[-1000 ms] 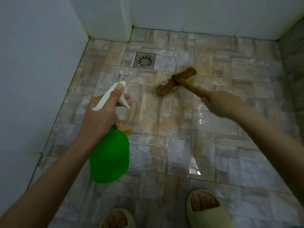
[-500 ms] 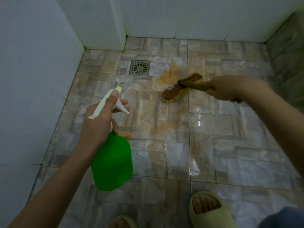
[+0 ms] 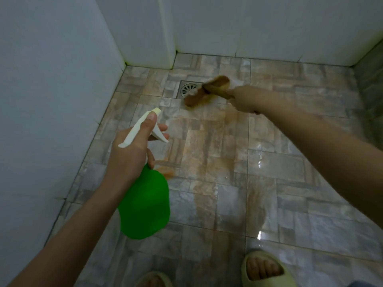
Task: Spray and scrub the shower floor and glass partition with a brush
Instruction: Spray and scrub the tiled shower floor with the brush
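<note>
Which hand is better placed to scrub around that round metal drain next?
The right hand: it grips the brown wooden brush, its head at the round metal drain; the left hand holds the green spray bottle.

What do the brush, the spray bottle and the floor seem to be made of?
The brush looks wooden: brown matte back and handle, pale bristles, though blurred. The spray bottle looks plastic: smooth green body, cream trigger head. The floor seems glazed stone-pattern tile: grout lines, wet glare.

We have one wide-angle head camera, looking steeply down and forward onto the shower floor from standing height; slippers at the bottom edge, walls at the top.
</note>
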Demonstrator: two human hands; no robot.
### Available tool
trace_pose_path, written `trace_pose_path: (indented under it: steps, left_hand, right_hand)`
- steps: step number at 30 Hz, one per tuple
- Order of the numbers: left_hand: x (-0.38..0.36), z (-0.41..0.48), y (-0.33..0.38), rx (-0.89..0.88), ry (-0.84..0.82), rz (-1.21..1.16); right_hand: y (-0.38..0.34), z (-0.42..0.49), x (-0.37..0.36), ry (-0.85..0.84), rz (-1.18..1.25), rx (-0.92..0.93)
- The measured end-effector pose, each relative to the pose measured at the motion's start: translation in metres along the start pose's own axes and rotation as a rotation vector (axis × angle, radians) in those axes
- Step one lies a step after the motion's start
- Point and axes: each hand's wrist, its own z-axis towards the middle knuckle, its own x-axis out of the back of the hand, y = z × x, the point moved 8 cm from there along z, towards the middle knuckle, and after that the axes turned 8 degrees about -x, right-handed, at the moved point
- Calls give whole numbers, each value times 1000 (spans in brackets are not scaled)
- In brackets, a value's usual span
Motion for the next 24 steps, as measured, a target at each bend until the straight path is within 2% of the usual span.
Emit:
trace_pose_path:
  steps: [3,8,13,14,18,20,22,24]
  left_hand:
    - [2,-7,-5,1,-3,18]
    - [-1,-21,-7,3,-68,20]
    - [-25,-32,0,33,-130,25]
    - [-32,-33,0,40,-149,35]
    - [-58,-36,2,49,-257,39]
    - [-72,-36,0,51,-321,52]
    - [-87,-38,0,44,-378,71]
    - [-99,-37,2,30,-409,75]
  right_hand:
    - [-1,16,5,56,-1,47]
    - [70,-80,-17,-173,-19,-123]
    - [113,-93,-68,4,15,-146]
    - [130,-99,-66,-24,6,-146]
    - [182,-183,-65,-318,-44,-272]
    - [170,-201,-75,-269,-26,-293]
    - [144,-185,-87,-107,113,-250]
    - [132,-164,-97,-15,141,-224]
